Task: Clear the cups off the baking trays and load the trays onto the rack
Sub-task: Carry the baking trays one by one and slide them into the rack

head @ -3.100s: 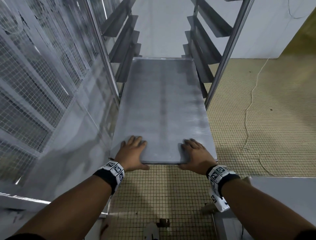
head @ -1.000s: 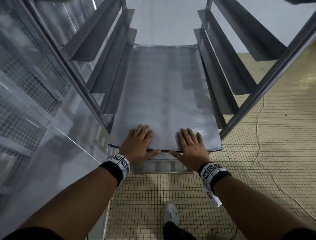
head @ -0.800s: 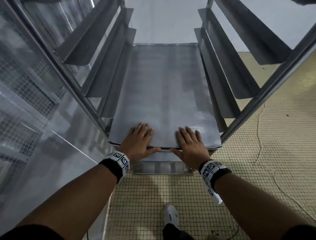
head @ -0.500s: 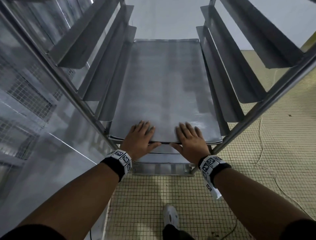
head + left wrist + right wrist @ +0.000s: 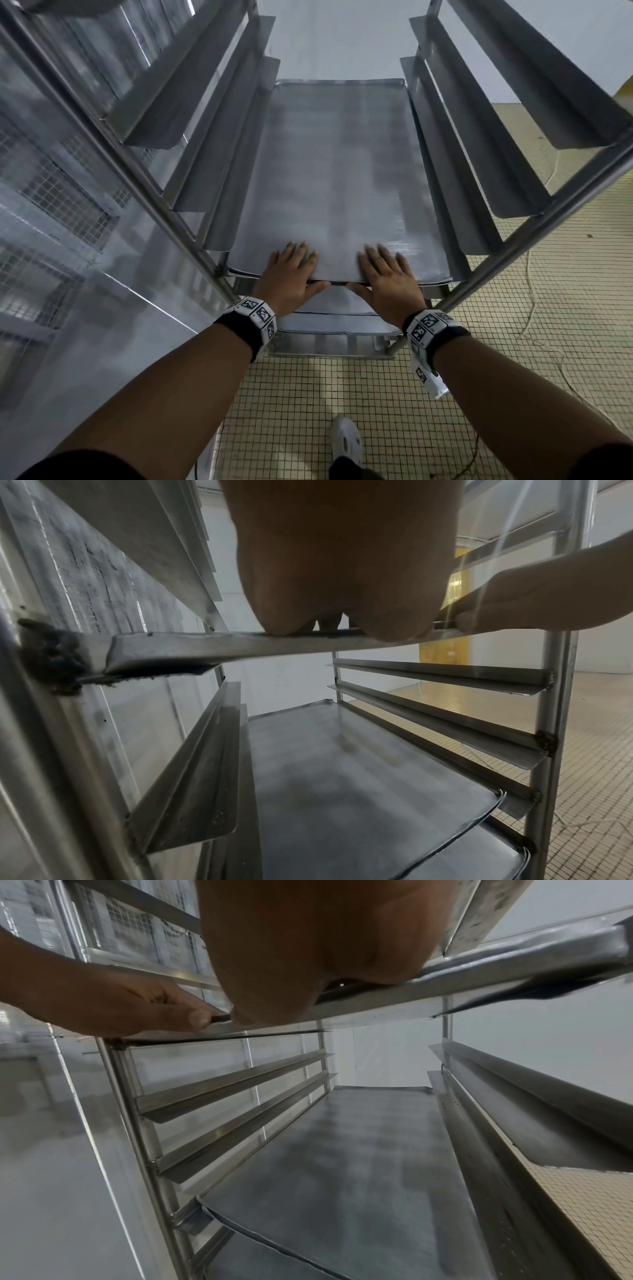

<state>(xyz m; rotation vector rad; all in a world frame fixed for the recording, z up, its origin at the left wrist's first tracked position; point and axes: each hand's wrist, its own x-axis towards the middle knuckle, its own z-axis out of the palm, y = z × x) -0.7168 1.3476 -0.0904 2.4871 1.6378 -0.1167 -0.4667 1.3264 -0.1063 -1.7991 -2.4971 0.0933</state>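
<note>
Left hand (image 5: 289, 274) and right hand (image 5: 387, 277) pinch the baking tray (image 5: 335, 164), thumbs apparently beneath; uneven pushing could wedge it in the rack (image 5: 548, 219).

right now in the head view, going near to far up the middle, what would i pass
white shoe → beige tiled floor → front edges of the lower grey metal trays → left hand and right hand, side by side, gripping the near edge of the top grey metal baking tray → pale wall
</note>
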